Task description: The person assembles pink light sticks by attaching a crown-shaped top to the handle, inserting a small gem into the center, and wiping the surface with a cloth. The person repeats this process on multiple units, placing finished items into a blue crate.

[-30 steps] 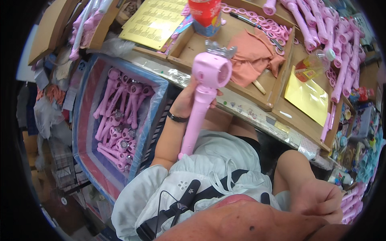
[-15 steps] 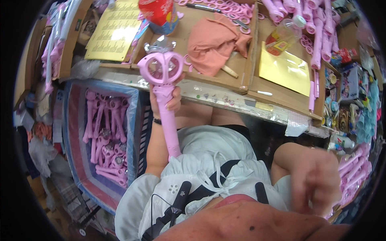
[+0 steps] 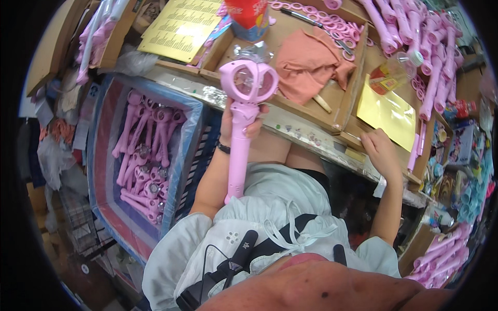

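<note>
My left hand (image 3: 243, 124) is wrapped round the handle of a pink toy wand (image 3: 239, 155), held upright before my body. Its round openwork head (image 3: 249, 83) has clear panels and a shiny clear piece on top. The wand's lower end is close to my top. My right hand (image 3: 381, 150) is at the near edge of the cardboard tray, just below a yellow sheet (image 3: 386, 114). Its fingers are bent together at the spot where a small white stick lay; whether they grip it is hidden.
A blue-rimmed basket (image 3: 189, 111) holds several pink wands (image 3: 155, 129) on the left. On the table are an orange cloth (image 3: 306, 67), pink rings (image 3: 342, 28), a red and blue container (image 3: 248, 20), a clear bottle (image 3: 391, 72) and pink wand handles (image 3: 438, 67).
My right hand has moved from the lower right up to the tray's near edge, over the small white stick's place. My left hand still holds the wand. The view has shifted.
</note>
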A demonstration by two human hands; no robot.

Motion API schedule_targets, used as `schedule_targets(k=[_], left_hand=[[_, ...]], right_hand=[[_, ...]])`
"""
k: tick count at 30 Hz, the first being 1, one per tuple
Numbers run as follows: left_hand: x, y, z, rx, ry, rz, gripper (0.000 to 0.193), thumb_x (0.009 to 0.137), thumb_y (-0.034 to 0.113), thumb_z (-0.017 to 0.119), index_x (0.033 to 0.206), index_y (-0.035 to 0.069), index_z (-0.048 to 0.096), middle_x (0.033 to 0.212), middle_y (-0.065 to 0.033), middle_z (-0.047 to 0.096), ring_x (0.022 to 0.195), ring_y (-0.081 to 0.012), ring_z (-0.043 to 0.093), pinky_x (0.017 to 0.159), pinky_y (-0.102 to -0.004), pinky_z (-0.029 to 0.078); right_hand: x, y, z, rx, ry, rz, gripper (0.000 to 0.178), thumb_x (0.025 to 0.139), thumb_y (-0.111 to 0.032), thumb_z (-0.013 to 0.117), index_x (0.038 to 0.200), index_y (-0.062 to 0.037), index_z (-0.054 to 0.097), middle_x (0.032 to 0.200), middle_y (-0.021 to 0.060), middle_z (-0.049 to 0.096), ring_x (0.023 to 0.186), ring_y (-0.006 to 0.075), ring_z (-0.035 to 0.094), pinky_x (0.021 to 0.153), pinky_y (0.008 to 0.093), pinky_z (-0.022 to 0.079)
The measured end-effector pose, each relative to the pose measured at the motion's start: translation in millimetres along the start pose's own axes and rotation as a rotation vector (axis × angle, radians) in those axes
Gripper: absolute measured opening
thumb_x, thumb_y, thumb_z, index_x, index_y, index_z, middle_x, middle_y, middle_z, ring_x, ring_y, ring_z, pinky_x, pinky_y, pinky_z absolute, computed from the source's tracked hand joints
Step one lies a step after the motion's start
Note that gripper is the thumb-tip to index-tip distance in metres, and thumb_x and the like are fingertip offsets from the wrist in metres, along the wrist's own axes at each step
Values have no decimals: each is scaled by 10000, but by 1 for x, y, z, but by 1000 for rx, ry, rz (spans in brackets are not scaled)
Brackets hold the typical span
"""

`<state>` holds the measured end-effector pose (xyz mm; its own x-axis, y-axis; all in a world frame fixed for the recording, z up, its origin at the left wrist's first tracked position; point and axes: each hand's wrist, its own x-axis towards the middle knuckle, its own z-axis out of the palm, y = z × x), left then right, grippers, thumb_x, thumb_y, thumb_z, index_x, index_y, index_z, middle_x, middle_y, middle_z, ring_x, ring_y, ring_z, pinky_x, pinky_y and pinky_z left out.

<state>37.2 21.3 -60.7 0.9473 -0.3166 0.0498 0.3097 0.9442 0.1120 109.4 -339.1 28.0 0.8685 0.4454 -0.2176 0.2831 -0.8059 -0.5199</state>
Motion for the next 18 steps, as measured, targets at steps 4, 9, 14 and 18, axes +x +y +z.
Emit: schedule_targets(k=[4, 9, 14, 18], left_hand=[[0, -2, 7, 250, 289, 156, 690, 919, 614, 280, 1237, 30, 465, 997, -224, 609, 545, -195, 593, 424, -260, 488], [2, -8, 18, 358, 283, 153, 674, 930, 601, 244, 1227, 43, 475, 950, -210, 628, 535, -190, 609, 429, -256, 497], [2, -12, 28, 398, 296, 182, 665, 944, 569, 232, 1209, 12, 479, 962, -217, 616, 507, -194, 585, 411, -259, 487], [0, -14, 35, 475, 316, 229, 621, 958, 519, 257, 1184, -15, 481, 947, -229, 603, 488, -208, 566, 390, -258, 480]], right_hand=[[-20, -7, -2, 218, 137, -80, 165, 821, -112, 628, 947, -6, 642, 890, 113, 590, 806, 254, 568, 691, 334, 452], [-24, -41, 2, 203, 500, -307, 271, 784, 31, 611, 1036, -55, 662, 796, 90, 583, 711, 190, 571, 618, 301, 454], [7, -109, 38, 98, 518, -697, 265, 733, -58, 692, 983, -52, 606, 682, 62, 514, 613, 227, 533, 523, 339, 429], [24, -136, 55, 80, 609, -754, 205, 749, -92, 682, 932, -54, 600, 661, 44, 499, 589, 203, 532, 496, 313, 424]])
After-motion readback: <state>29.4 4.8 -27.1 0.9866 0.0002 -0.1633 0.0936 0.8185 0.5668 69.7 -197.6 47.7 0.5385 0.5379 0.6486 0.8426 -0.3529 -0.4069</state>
